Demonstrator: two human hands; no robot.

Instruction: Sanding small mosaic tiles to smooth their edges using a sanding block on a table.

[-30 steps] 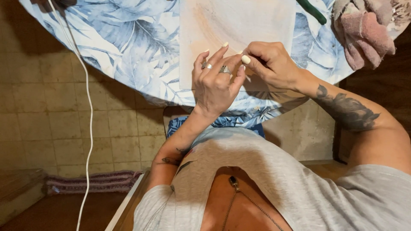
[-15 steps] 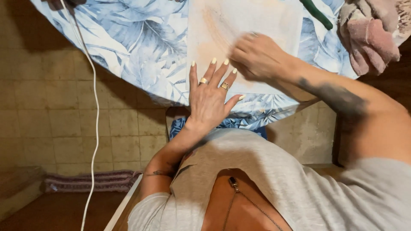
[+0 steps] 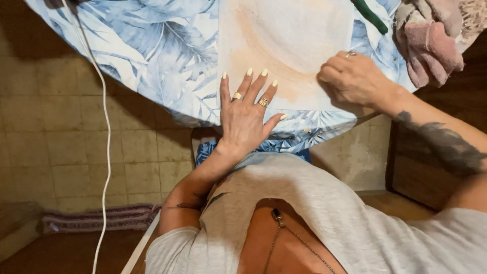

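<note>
Left hand (image 3: 247,119) is lying flat, palm down, at the centre of the frame, on the near edge of a pale sheet (image 3: 291,48) with a peach-coloured arc painted on it. Fingers (image 3: 247,83) are spreading apart, straight, gripping nothing; two rings are showing on them. Heel of the hand is sitting over the counter edge.

Right hand (image 3: 355,78) is resting at the right of centre, on the sheet's right-hand edge. Its fingers are curling together into a loose fist, knuckles toward the sheet. Cannot tell whether anything is pinched inside; nothing is showing. One ring is visible on it. Tattooed forearm is running off to the right of the frame.

The sheet is lying flat in the upper middle of the frame, on a round counter covered with a blue leaf-print cloth (image 3: 152,50). Both hands are touching it, well apart from each other.

Upper right: a dark green stick-like object (image 3: 370,15) is lying on the cloth just past the sheet's corner, and a bundle of pinkish-grey fabric (image 3: 431,38) is sitting beside it at the counter's edge.

Left side: a white cable (image 3: 105,152) is hanging from the counter down to the floor, over beige tiles (image 3: 66,147). Lower left: a striped knitted piece (image 3: 96,218) is lying along the foot of the tiles.
</note>
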